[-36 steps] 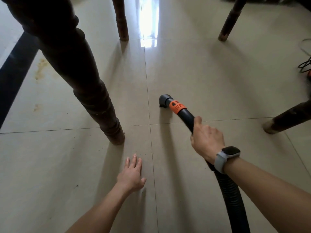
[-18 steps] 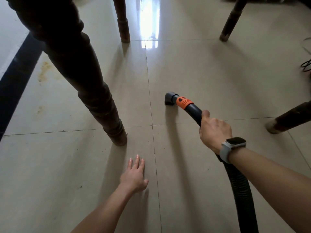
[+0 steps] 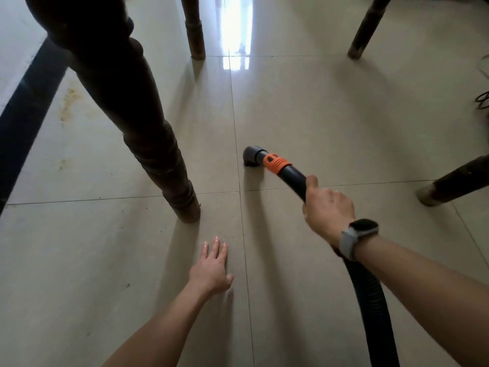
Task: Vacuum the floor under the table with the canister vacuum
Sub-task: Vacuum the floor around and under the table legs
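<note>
Vacuum hose (image 3: 370,300), black and ribbed, runs from bottom right up to a smooth black tube with an orange collar (image 3: 277,163) and a grey elbow nozzle (image 3: 252,156). Nozzle mouth sits down on the floor (image 3: 330,123), just right of a grout line, roughly mid-frame between the table legs. Right hand (image 3: 328,210) grips the black tube behind the collar, fingers curled round it, thumb lying along the top; grey-strapped smartwatch (image 3: 357,237) on that wrist. Left hand (image 3: 211,268) lies flat, palm down, on the tile near the closest table leg (image 3: 158,160), fingers straight and slightly apart, thumb out to the side, holding nothing. Small dark crumbs (image 3: 232,237) just past the left fingertips, near the grout cross. Three more dark wooden legs: far one (image 3: 195,30) top centre, another (image 3: 367,25) top right, one (image 3: 455,181) at right edge. Black floor strip (image 3: 23,115) on left, yellowish stain (image 3: 70,102) beside it. Dark cable (image 3: 483,100) at right edge, partly cut off.
</note>
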### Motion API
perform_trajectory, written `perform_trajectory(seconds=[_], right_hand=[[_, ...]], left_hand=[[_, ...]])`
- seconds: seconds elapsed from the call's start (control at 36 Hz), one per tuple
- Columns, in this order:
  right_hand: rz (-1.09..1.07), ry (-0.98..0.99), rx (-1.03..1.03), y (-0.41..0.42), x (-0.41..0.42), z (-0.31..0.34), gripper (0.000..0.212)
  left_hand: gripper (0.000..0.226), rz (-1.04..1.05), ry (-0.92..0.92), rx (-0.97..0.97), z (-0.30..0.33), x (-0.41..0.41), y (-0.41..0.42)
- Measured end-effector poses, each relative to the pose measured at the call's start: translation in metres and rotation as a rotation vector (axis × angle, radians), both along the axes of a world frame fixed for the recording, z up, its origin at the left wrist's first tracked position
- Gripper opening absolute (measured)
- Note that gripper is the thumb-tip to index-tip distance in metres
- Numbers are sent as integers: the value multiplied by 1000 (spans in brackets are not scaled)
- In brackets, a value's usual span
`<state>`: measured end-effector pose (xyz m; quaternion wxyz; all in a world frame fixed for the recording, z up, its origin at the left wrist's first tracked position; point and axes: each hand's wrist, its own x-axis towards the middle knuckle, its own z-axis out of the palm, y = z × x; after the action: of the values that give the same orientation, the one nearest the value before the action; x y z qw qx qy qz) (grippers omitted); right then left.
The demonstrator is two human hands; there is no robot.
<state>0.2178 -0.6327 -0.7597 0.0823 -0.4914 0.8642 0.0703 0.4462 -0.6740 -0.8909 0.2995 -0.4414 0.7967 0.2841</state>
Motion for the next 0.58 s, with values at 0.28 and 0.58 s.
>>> perform_trajectory(seconds=[0.28, 0.58], right_hand=[[71, 34, 42, 9, 3, 10, 38], [8, -6, 44, 15, 0, 16, 36]], left_hand=[[82, 8, 8, 1, -2, 0, 1], [81, 1, 14, 25, 1, 1, -3]])
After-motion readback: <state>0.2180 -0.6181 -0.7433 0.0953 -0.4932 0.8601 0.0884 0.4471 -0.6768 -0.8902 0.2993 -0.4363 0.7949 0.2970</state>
